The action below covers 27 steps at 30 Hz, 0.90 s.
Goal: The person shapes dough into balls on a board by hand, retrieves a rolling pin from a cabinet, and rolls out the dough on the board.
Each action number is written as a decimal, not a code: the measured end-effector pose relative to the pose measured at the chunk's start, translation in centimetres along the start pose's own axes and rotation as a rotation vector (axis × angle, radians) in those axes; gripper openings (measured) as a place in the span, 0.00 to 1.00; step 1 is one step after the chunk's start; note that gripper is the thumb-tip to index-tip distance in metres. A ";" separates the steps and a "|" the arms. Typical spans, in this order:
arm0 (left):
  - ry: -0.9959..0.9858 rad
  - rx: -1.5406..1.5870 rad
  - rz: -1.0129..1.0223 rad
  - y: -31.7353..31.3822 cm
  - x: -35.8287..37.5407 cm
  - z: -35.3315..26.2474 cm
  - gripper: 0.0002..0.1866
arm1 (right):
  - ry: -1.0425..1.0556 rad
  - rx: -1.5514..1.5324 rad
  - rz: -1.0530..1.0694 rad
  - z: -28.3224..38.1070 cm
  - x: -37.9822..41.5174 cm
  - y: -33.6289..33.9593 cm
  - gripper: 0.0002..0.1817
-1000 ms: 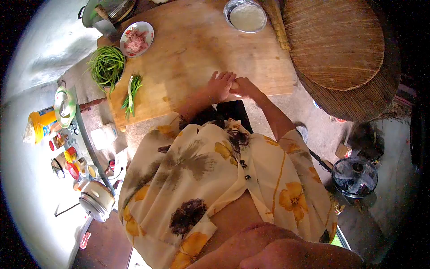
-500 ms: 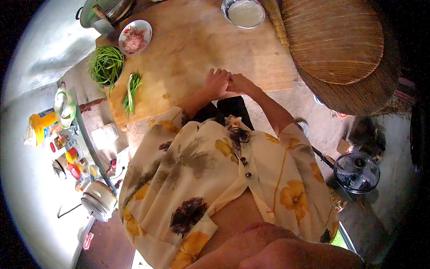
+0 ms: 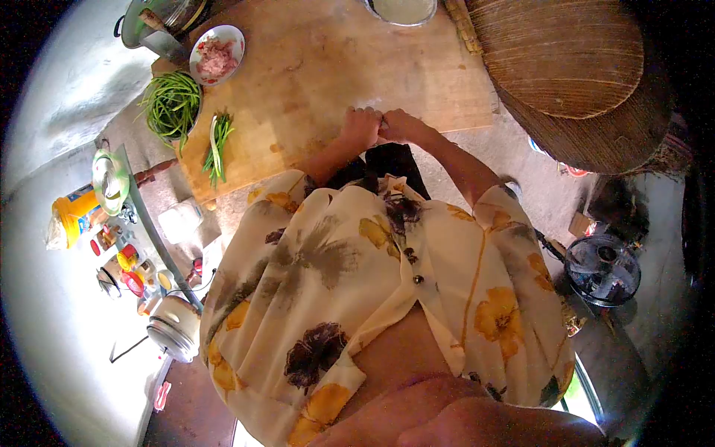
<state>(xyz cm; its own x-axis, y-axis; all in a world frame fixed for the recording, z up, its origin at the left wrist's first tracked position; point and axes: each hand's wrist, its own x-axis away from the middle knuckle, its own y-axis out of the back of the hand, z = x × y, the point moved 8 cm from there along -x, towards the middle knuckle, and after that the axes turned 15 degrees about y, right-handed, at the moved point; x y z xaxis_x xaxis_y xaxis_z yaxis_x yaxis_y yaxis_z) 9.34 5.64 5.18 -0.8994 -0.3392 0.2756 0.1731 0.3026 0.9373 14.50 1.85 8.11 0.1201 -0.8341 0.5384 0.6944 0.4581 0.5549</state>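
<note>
My left hand and my right hand are side by side, touching, at the near edge of a large wooden board. Both have curled fingers; whatever they may hold is hidden. Left of my hands, a small bunch of green onions lies on the board. Behind it stand a bowl of long green vegetables and a white bowl of minced meat. A metal bowl with pale contents, perhaps flour, is partly cut off at the far edge.
A cleaver and a large pot are at the far left. Round woven lids stand right of the board. A fan is lower right; jars and a white rice cooker are at left.
The view has tilted slightly, so the board and bowls appear higher. My left fingers, more raised before, are now curled in. Both hands stay together at the board's edge.
</note>
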 end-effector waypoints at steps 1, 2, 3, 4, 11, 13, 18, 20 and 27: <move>0.029 0.000 -0.009 0.0 -0.2 0.3 0.22 | -0.045 0.042 0.012 -0.4 -0.3 -0.2 0.26; 0.031 0.000 -0.007 0.5 0.0 0.2 0.22 | -0.044 0.042 0.013 -0.1 -0.2 0.0 0.26; 0.066 -0.016 0.016 0.8 0.1 0.2 0.21 | -0.064 0.106 0.003 0.1 0.0 0.5 0.26; 0.100 -0.034 0.038 1.2 0.3 0.4 0.20 | -0.084 0.171 -0.010 0.3 0.1 0.9 0.25; -0.078 0.053 -0.180 3.2 1.0 -0.4 0.19 | -0.115 -0.069 0.007 -3.6 -1.4 -2.6 0.23; -0.135 0.094 -0.118 1.3 0.8 -0.5 0.20 | -0.050 -0.071 0.095 -4.2 -1.9 -4.3 0.22; -0.102 0.088 -0.086 3.3 2.1 -1.1 0.17 | -0.210 -0.400 0.053 -1.6 0.9 -2.4 0.16; -0.084 0.075 -0.071 2.4 1.9 -1.1 0.17 | -0.219 -0.448 0.047 -2.8 0.5 -3.0 0.15; -0.072 -0.069 -0.076 1.0 1.6 -0.9 0.17 | -0.233 -0.561 0.170 -3.9 0.1 -4.5 0.11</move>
<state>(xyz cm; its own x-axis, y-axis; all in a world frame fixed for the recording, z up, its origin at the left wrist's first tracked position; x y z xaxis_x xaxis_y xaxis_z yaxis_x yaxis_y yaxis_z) 8.46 4.59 6.78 -0.9372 -0.2931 0.1893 0.1281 0.2157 0.9680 14.20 -1.49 3.18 0.1481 -0.6459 0.7489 0.9531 0.2953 0.0662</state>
